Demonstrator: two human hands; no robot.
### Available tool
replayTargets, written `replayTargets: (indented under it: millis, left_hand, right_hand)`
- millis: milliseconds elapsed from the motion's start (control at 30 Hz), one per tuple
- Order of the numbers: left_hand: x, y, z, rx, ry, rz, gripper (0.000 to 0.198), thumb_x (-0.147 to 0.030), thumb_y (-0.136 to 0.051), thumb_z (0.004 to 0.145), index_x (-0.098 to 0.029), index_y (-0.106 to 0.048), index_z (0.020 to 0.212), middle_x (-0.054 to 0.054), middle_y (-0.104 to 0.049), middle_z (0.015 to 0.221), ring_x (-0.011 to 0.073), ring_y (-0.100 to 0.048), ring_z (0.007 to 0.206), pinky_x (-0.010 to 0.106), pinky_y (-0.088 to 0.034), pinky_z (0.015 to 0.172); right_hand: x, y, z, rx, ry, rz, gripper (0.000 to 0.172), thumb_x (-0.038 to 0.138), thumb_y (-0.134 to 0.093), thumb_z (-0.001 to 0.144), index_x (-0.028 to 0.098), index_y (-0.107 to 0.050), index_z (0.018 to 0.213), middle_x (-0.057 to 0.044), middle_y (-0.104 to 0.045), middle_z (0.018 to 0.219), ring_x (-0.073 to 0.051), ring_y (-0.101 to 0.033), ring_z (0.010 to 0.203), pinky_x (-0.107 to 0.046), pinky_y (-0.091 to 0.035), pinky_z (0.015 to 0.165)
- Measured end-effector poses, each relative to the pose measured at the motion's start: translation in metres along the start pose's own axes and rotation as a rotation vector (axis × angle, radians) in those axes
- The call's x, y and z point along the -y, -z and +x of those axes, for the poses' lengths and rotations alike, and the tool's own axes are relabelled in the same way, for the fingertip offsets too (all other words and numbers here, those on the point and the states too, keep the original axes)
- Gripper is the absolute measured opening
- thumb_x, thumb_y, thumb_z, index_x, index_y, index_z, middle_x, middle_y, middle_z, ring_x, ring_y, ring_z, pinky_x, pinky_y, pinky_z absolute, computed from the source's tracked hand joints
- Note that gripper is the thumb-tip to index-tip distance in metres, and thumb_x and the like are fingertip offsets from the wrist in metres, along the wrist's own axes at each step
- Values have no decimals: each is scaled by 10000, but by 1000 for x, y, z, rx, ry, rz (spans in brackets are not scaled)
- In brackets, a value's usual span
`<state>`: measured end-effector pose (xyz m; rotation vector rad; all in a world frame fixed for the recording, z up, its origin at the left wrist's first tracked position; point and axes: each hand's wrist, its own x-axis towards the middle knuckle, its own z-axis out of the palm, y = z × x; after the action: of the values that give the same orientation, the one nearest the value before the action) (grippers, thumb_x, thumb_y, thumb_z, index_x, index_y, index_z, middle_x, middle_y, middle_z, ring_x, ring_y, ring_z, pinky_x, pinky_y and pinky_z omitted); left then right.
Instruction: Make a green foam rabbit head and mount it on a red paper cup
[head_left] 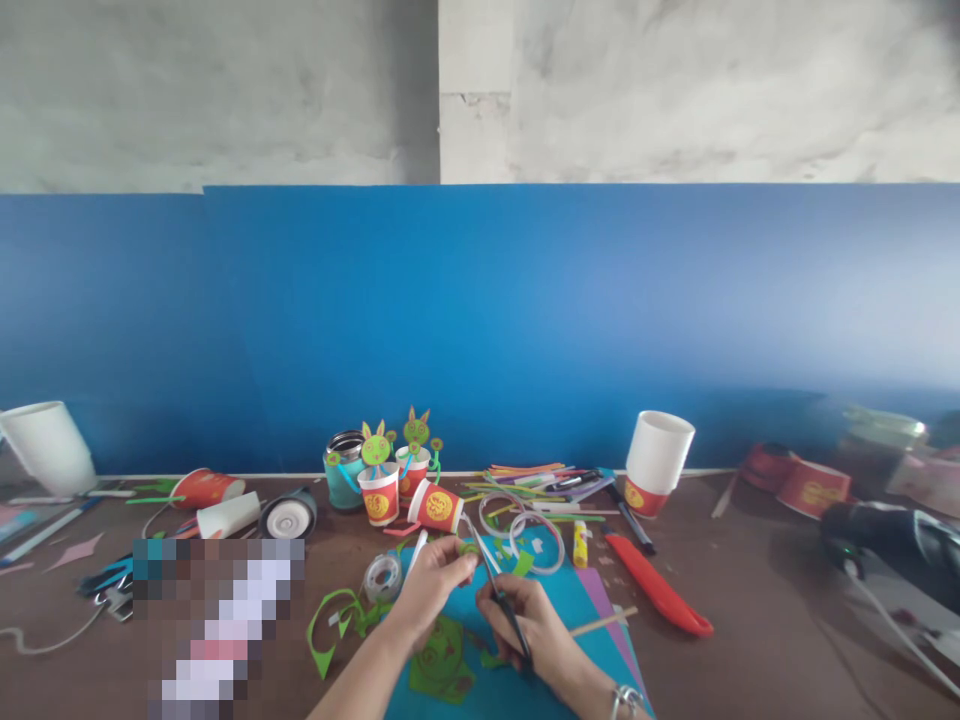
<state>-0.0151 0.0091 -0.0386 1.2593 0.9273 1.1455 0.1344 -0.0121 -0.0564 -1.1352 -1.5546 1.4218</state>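
My left hand [429, 585] pinches a small green paper piece [469, 549] above a blue paper sheet [562, 600]. My right hand [534, 628] grips black-handled scissors [495, 585], blades pointing up toward the green piece. Under my hands lies a green paper cutout with a drawn face [442, 660]. Curled green paper scraps [334, 622] lie to the left of my left wrist. A roll of clear tape [382, 576] sits just left of my left hand.
Red-and-white paper cups with green bunny figures [390, 480] stand behind, beside a teal jar [343, 475]. Stacked white cups [656, 460], coloured paper strips [525, 480], a yellow glue stick [580, 545], a red knife-like tool [656, 590], a wooden stick [604, 623] and a black device [892, 535] lie right.
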Motion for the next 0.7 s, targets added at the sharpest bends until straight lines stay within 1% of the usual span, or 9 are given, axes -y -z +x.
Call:
replayTargets:
  millis: [267,400,533,600,700]
  left_hand:
    - [6,2,2,-5,5,-19,215,-334,-631,702,-166,-528,617,-52,-458,538,97,-382,551,228,-292,567]
    - [4,2,0,14,16,-7,206,-344,-621,708,-164,-542,644,-26,-530,582,114,-441,592,237,-327,604]
    - [1,-2,-2,75,39,24,170,-322,-627,686,-159,-577,680,-13,-560,598,132,-478,596,255,-343,608]
    - [3,-4,-3,105,49,49,161,-302,-648,661,-163,-568,645,-26,-529,564,124,-452,557,251,-323,569]
    - [7,-6,-4,126,51,102,218,-276,-696,614,-170,-520,542,-58,-432,492,96,-349,498,240,-241,501]
  right_hand:
    - [1,-1,1,-11,-25,-4,209,347,-609,688,146,-563,657,75,-458,337,-39,-324,248,-147,-242,269]
    - [5,-1,1,-25,-34,43,290,425,-628,673,144,-560,673,65,-480,346,-46,-353,259,-149,-265,276]
    - [5,2,1,-147,-46,153,415,529,-641,649,146,-563,787,68,-496,380,-57,-388,289,-159,-321,300]
    - [5,4,1,-188,-24,199,432,540,-650,644,157,-549,818,74,-498,386,-56,-386,292,-158,-322,306]
    - [4,4,2,-180,6,218,398,515,-684,628,172,-520,743,78,-484,370,-48,-368,286,-152,-300,303]
